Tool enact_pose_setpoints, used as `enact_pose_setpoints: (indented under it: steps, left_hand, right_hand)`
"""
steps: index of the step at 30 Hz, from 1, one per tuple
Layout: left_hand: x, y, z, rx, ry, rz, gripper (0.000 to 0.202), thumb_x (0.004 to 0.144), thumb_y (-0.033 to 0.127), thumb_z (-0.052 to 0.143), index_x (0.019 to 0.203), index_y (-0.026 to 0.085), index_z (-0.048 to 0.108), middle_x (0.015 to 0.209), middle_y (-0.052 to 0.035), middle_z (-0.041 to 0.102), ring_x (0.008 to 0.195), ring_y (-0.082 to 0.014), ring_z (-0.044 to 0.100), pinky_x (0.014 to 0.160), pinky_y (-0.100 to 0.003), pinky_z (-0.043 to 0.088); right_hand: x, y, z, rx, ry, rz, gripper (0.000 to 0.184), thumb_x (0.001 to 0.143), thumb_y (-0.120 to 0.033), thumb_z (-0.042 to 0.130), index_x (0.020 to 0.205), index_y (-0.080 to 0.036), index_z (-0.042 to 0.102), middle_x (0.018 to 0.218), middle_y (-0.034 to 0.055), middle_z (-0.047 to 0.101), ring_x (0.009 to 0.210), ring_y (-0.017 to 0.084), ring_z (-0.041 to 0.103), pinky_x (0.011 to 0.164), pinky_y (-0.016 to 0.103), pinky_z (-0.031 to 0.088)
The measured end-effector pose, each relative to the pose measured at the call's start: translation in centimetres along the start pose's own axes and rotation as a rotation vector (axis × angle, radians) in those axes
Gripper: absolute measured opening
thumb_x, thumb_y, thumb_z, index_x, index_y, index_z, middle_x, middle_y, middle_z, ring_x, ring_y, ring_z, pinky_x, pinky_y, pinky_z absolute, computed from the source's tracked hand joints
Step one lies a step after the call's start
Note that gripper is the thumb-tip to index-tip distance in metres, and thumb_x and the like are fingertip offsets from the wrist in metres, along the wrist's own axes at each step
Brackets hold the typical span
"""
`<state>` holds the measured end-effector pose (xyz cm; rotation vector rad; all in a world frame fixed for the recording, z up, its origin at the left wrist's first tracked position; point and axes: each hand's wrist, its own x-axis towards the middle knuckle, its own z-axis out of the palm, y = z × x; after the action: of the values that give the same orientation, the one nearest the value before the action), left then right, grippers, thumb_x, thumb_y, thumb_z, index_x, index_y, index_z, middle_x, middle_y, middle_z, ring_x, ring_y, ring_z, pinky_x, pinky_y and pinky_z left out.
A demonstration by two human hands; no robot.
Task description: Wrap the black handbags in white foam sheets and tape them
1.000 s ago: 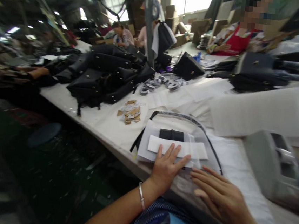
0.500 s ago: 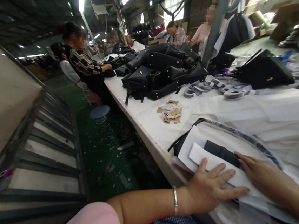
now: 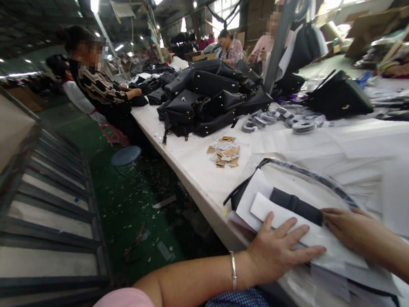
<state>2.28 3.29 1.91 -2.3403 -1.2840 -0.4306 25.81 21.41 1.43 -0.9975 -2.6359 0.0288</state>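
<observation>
A black handbag [image 3: 243,194] lies on the table's near edge, mostly covered by white paper. My left hand [image 3: 278,250] is spread open, its fingers resting on a white foam strip [image 3: 274,214] over the bag. Beside that strip runs a flat black leather strap [image 3: 295,206] with a raised loop. At the strap's right end is my right hand [image 3: 349,230], fingers together and curled against it; the fingertips are partly hidden. A plastic-wrapped handle [image 3: 311,173] arches behind the strap and passes behind my right hand.
On the white table [image 3: 189,157] are a pile of black bags [image 3: 210,93], small brown tags [image 3: 226,152] and wrapped coiled straps [image 3: 303,124]. A metal post [image 3: 280,45] rises behind. Co-workers [image 3: 99,80] stand or sit around it. A blue stool [image 3: 126,155] and slatted rack [image 3: 54,211] are left.
The view has shifted slightly, moving the scene left. My right hand's fingers have curled in at the strap's end. My left hand stays spread on the foam strip.
</observation>
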Motion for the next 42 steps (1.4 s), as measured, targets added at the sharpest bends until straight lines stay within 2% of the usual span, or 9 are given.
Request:
enact_pose_setpoints:
  steps: [2,6,10,13,22,26,33,39,42]
  left_hand:
    - [0.0,0.2,0.1,-0.059,0.005,-0.023,0.048,0.103,0.031,0.037,0.150,0.040,0.034,0.157,-0.0002,0.040,0.146,-0.0256,0.033,0.112,-0.054,0.035]
    - [0.2,0.4,0.3,-0.205,-0.022,-0.082,0.048,0.102,0.032,0.041,0.148,0.041,0.035,0.157,0.0022,0.039,0.146,-0.0241,0.034,0.117,-0.057,0.029]
    - [0.6,0.2,0.4,-0.275,-0.045,-0.077,0.052,0.099,0.034,0.050,0.148,0.040,0.036,0.157,0.0022,0.037,0.146,-0.0265,0.034,0.119,-0.059,0.025]
    - [0.6,0.3,0.1,-0.271,-0.040,-0.068,0.053,0.097,0.031,0.053,0.148,0.039,0.038,0.154,0.0004,0.041,0.145,-0.0279,0.035,0.120,-0.060,0.021]
    - [0.7,0.4,0.4,-0.240,-0.027,-0.056,0.051,0.097,0.024,0.054,0.146,0.036,0.044,0.154,0.0009,0.040,0.143,-0.0288,0.038,0.121,-0.060,0.017]
    - [0.7,0.3,0.4,-0.238,0.000,-0.044,0.049,0.098,0.028,0.052,0.146,0.034,0.044,0.153,-0.0001,0.043,0.142,-0.0284,0.040,0.122,-0.059,0.013]
    - [0.7,0.3,0.4,-0.235,-0.002,-0.047,0.047,0.099,0.031,0.050,0.145,0.034,0.045,0.152,-0.0008,0.044,0.142,-0.0279,0.040,0.123,-0.059,0.012]
    - [0.9,0.4,0.1,-0.255,-0.026,-0.062,0.048,0.098,0.029,0.051,0.145,0.036,0.045,0.151,-0.0019,0.045,0.142,-0.0278,0.039,0.121,-0.060,0.017]
    - [0.9,0.4,-0.1,-0.259,-0.026,-0.070,0.050,0.098,0.028,0.051,0.147,0.037,0.041,0.150,-0.0025,0.046,0.142,-0.0279,0.040,0.121,-0.060,0.018]
  right_hand:
    - [-1.0,-1.8,-2.5,0.093,-0.166,-0.038,0.033,0.092,-0.028,0.046,0.092,-0.026,0.079,0.109,0.0148,0.075,0.106,0.027,0.070,0.091,0.043,0.053]
    - [-4.1,-6.6,-6.9,0.213,-0.215,0.154,0.040,0.100,-0.041,0.041,0.122,-0.025,0.070,0.128,0.0089,0.068,0.127,0.031,0.058,0.110,0.060,0.038]
    - [-7.1,-10.3,-7.1,0.210,-0.086,0.230,0.052,0.095,-0.044,0.059,0.142,-0.023,0.053,0.148,0.0097,0.051,0.142,0.031,0.040,0.115,0.058,0.033]
    - [-8.6,-11.9,-6.3,0.138,0.005,0.256,0.059,0.088,-0.040,0.070,0.142,-0.025,0.053,0.151,0.0107,0.048,0.144,0.033,0.035,0.116,0.060,0.030]
    - [-9.0,-13.3,-6.3,-0.009,0.111,0.119,0.059,0.088,-0.027,0.068,0.144,-0.025,0.050,0.153,0.0099,0.045,0.146,0.031,0.032,0.121,0.061,0.014]
    - [-9.0,-14.0,-6.7,0.112,0.093,0.113,0.061,0.089,-0.042,0.067,0.145,-0.025,0.048,0.140,0.0082,0.060,0.141,0.030,0.042,0.121,0.060,0.011]
    - [-8.9,-14.7,-7.2,0.214,0.054,0.205,0.063,0.088,-0.056,0.065,0.141,-0.025,0.053,0.139,0.0093,0.060,0.139,0.032,0.043,0.119,0.060,0.018]
    - [-9.6,-13.5,-4.5,0.164,0.254,0.094,0.043,0.098,-0.019,0.053,0.140,-0.029,0.052,0.133,0.0032,0.065,0.134,0.024,0.048,0.120,0.055,0.023]
    - [-9.8,-13.4,-4.6,0.218,0.291,0.062,0.038,0.096,-0.028,0.060,0.134,-0.029,0.057,0.129,0.0030,0.068,0.131,0.025,0.051,0.119,0.055,0.025]
